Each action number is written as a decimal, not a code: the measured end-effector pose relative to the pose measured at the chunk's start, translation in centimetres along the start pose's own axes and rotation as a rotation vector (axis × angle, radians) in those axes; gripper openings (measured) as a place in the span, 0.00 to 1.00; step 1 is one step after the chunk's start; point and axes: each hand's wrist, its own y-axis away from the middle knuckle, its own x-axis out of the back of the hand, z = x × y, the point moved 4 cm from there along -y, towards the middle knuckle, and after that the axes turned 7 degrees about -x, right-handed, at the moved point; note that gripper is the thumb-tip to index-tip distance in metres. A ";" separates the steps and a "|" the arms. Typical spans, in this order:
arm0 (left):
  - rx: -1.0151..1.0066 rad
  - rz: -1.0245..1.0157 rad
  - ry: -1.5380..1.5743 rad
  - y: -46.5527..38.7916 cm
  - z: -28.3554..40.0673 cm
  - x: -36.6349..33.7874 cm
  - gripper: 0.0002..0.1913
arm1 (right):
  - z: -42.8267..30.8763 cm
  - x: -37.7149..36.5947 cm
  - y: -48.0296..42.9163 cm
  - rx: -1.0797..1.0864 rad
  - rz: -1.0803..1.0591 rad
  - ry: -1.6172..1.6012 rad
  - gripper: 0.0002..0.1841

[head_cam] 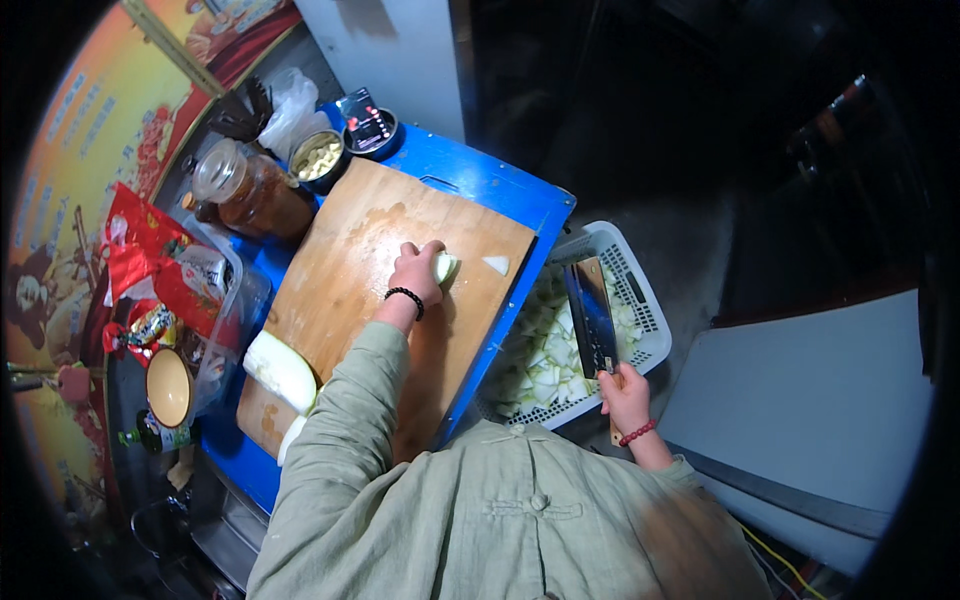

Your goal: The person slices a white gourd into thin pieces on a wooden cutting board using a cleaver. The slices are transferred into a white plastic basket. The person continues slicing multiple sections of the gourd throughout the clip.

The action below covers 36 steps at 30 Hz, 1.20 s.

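Note:
On the wooden cutting board (pixel 352 225), my left hand (pixel 416 271) grips a small stack of pale green-edged vegetable pieces (pixel 444 266). One loose pale slice (pixel 496 264) lies to the right of it. My right hand (pixel 626 397) holds a cleaver (pixel 590 319) by its handle, with the broad blade above a white plastic basket (pixel 656 315). Many cut pale vegetable pieces (pixel 551 367) fill much of that basket. A large peeled gourd-like piece (pixel 281 373) rests at the board's lower left, and another is partly hidden by my left sleeve.
The board lies on a blue table (pixel 495 176). Along its far left side stand a bowl of pale cloves (pixel 318 156), a phone (pixel 364 120) in a dark bowl, a large jar (pixel 259 195) and a clear plastic bin (pixel 247 289) with red packets. A white chest-like surface (pixel 802 397) is at right.

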 end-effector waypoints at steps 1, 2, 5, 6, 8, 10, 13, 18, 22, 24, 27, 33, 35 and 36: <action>-0.048 0.009 -0.036 -0.1 0.9 -0.5 0.34 | 0.5 0.4 0.1 -0.029 0.026 0.016 0.05; -0.103 0.020 -0.002 -0.3 2.0 -1.1 0.31 | 0.8 0.8 0.3 -0.011 0.026 -0.010 0.05; -0.271 0.096 0.099 -0.8 5.7 -3.1 0.28 | 1.5 1.7 0.7 -0.023 0.061 -0.039 0.07; -0.302 0.093 0.069 -1.1 7.0 -3.9 0.27 | 1.7 1.9 0.8 -0.039 0.071 -0.051 0.07; -0.378 0.071 0.015 -1.3 9.7 -5.6 0.26 | 1.8 2.2 0.9 -0.062 0.078 -0.072 0.07; -0.460 0.017 0.041 -0.6 12.5 -7.5 0.26 | 1.7 2.5 1.0 -0.059 0.102 -0.030 0.06; -0.628 -0.210 0.183 2.8 14.6 -10.1 0.39 | 1.5 3.0 1.0 -0.062 0.130 -0.020 0.07; -0.707 -0.284 0.416 7.4 12.8 -9.4 0.35 | 1.4 3.4 0.6 -0.031 0.140 -0.053 0.07; -0.506 -0.195 0.513 11.5 7.2 -5.2 0.25 | 1.4 2.6 0.0 -0.024 0.085 -0.072 0.06; -0.375 -0.075 0.517 14.2 4.1 -2.7 0.20 | 1.1 1.8 -0.4 -0.021 0.056 -0.027 0.05; -0.172 0.124 0.458 18.9 0.1 0.4 0.19 | 0.2 0.3 -1.3 0.010 0.000 0.023 0.06; 0.028 0.574 0.219 29.2 -7.2 3.8 0.17 | -3.2 -4.1 -2.6 0.188 -0.212 0.329 0.15; 0.163 0.660 0.248 31.5 -10.5 4.0 0.18 | -5.2 -6.3 -2.4 0.484 -0.191 0.519 0.17; 0.233 0.659 0.232 32.4 -12.2 4.1 0.21 | -6.1 -7.0 -2.1 0.597 -0.218 0.591 0.18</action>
